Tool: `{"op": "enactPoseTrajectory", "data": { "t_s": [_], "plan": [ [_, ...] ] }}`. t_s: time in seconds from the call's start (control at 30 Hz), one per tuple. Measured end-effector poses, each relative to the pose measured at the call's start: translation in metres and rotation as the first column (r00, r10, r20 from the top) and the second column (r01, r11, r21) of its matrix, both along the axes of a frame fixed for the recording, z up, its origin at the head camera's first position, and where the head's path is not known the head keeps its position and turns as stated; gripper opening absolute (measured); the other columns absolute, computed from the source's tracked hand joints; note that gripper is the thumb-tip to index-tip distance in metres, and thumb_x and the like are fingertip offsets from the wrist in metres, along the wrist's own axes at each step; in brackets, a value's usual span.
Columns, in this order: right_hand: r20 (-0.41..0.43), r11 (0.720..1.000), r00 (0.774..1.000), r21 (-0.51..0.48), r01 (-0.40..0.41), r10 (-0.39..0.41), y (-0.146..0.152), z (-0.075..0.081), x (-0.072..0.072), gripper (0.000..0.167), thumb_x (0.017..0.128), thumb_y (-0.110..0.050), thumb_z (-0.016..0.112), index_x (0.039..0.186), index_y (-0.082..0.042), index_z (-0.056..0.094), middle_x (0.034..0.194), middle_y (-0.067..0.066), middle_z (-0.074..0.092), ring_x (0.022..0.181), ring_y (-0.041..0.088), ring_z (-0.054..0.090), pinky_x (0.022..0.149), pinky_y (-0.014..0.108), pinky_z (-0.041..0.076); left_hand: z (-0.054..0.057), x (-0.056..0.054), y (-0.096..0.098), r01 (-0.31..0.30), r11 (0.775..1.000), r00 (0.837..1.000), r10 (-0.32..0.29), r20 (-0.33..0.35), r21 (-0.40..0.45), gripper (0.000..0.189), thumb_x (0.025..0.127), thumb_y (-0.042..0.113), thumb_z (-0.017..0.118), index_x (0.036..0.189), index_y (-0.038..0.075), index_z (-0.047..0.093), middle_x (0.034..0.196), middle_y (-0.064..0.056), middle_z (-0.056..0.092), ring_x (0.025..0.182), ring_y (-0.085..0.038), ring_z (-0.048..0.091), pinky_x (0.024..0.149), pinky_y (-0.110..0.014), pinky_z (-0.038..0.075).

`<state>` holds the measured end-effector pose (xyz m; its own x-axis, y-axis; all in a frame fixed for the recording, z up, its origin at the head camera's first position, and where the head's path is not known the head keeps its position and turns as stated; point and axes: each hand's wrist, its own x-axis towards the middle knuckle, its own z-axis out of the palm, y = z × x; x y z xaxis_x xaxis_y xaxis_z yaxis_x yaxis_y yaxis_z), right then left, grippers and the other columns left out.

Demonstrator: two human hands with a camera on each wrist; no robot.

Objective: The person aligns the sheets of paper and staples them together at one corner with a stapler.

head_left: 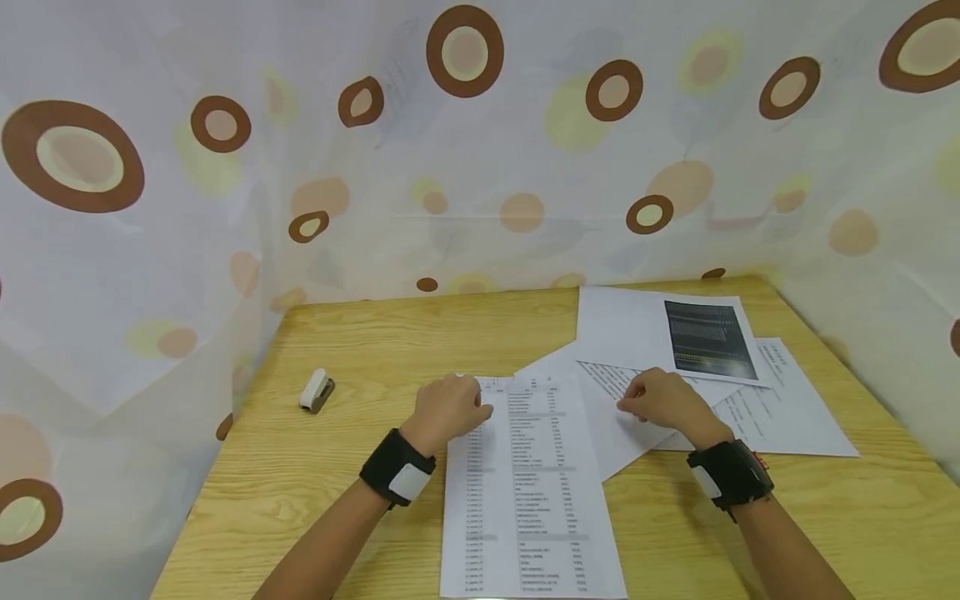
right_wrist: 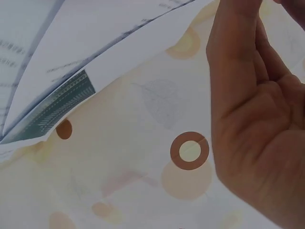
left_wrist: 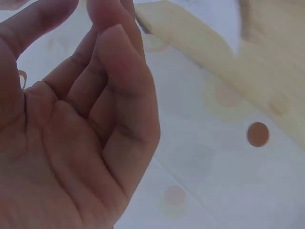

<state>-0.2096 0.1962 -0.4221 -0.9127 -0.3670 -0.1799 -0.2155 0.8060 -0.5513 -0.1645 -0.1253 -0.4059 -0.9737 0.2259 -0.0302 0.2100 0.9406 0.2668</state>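
Note:
A printed sheet of paper [head_left: 498, 492] with rows of text lies lengthwise at the front middle of the table. Over its upper left corner is my left hand [head_left: 447, 410], its fingers loosely bent and the palm bare in the left wrist view. My right hand [head_left: 667, 404] hovers above a tilted sheet [head_left: 611, 433] that lies partly under the first one. Its fingers are bent loosely too, with nothing showing in the palm [right_wrist: 271, 124]; the fingertips run out of the right wrist view.
Behind the tilted sheet lies a page [head_left: 622, 321] with a dark printed block [head_left: 711, 340]. Another text page [head_left: 810, 417] sticks out at the right. A small white and dark stapler [head_left: 317, 391] sits at the left. Patterned cloth [head_left: 517, 167] surrounds the wooden table [head_left: 360, 342].

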Motion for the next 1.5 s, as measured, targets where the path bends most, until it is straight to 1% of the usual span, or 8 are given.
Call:
{"op": "enactPoseTrajectory", "data": {
  "t_s": [0.27,0.53,0.63,0.77,1.1,1.27,1.37,1.5],
  "plan": [
    [-0.075,0.993,0.992,0.043,0.106,-0.103,0.042,0.0,-0.03,0.029,0.094,-0.02,0.067,0.096,0.009,0.07,0.087,0.017,0.066,0.076,0.029,0.058,0.064,0.042,0.047,0.014,-0.038,0.036,0.077,0.995,0.995,-0.081,0.059,0.057,0.029,0.093,0.024,0.07,0.067,0.012,0.063,0.057,0.004,0.046,0.049,-0.01,0.039,0.046,-0.024,0.03],
    [-0.116,0.966,0.96,0.027,0.258,-0.253,0.095,-0.009,-0.06,0.032,0.092,-0.021,0.066,0.082,0.009,0.07,0.07,0.011,0.06,0.062,0.025,0.051,0.054,0.037,0.04,0.004,-0.079,0.066,0.075,0.988,0.982,-0.097,0.162,0.135,0.034,0.095,0.026,0.069,0.118,0.001,0.069,0.116,-0.01,0.068,0.09,-0.019,0.062,0.079,-0.031,0.05],
    [-0.109,0.949,0.945,0.033,0.312,-0.307,0.106,-0.011,-0.063,0.035,0.091,-0.023,0.068,0.076,0.008,0.069,0.065,0.009,0.057,0.059,0.024,0.05,0.052,0.036,0.04,-0.001,-0.093,0.077,0.069,0.979,0.976,-0.106,0.192,0.19,0.024,0.094,0.025,0.069,0.101,0.002,0.071,0.097,-0.005,0.069,0.074,-0.013,0.056,0.068,-0.025,0.046],
    [-0.112,0.914,0.909,0.026,0.406,-0.401,0.116,-0.013,-0.064,0.038,0.089,-0.024,0.07,0.076,0.011,0.069,0.067,0.015,0.061,0.062,0.03,0.056,0.052,0.04,0.045,-0.01,-0.111,0.09,0.018,0.961,0.968,-0.087,0.237,0.277,0.039,0.094,0.024,0.068,0.063,0.009,0.048,0.061,0.003,0.039,0.054,-0.009,0.029,0.053,-0.023,0.028],
    [-0.159,0.809,0.799,0.009,0.588,-0.579,0.134,-0.013,-0.063,0.037,0.088,-0.019,0.065,0.062,0.005,0.054,0.058,0.007,0.046,0.057,0.027,0.047,0.048,0.038,0.039,-0.023,-0.136,0.125,-0.105,0.881,0.964,-0.023,0.264,0.461,0.051,0.096,0.023,0.067,0.059,0.01,0.034,0.059,0.003,0.031,0.051,-0.009,0.022,0.049,-0.023,0.023],
    [-0.131,0.784,0.78,0.03,0.62,-0.612,0.135,-0.018,-0.065,0.04,0.09,-0.019,0.064,0.06,-0.002,0.044,0.057,0.005,0.04,0.058,0.026,0.044,0.05,0.038,0.038,-0.021,-0.138,0.138,-0.143,0.856,0.959,-0.004,0.285,0.496,0.035,0.101,0.029,0.059,0.102,-0.006,0.064,0.111,-0.013,0.065,0.08,-0.015,0.05,0.07,-0.027,0.042],
    [-0.143,0.785,0.78,0.033,0.619,-0.609,0.138,-0.022,-0.067,0.04,0.09,-0.019,0.065,0.061,-0.001,0.045,0.058,0.006,0.041,0.058,0.027,0.044,0.05,0.038,0.038,-0.022,-0.14,0.144,-0.163,0.845,0.954,0.004,0.298,0.51,0.05,0.102,0.03,0.055,0.135,-0.007,0.055,0.14,-0.018,0.054,0.117,-0.024,0.056,0.093,-0.034,0.046],
    [-0.161,0.792,0.786,0.042,0.609,-0.596,0.144,-0.028,-0.07,0.036,0.09,-0.019,0.064,0.067,0.004,0.048,0.063,0.01,0.043,0.061,0.029,0.045,0.053,0.04,0.039,-0.026,-0.144,0.151,-0.175,0.846,0.949,0.01,0.314,0.503,0.054,0.104,0.031,0.053,0.143,-0.006,0.048,0.144,-0.018,0.051,0.132,-0.031,0.048,0.102,-0.038,0.043]
  ]
}}
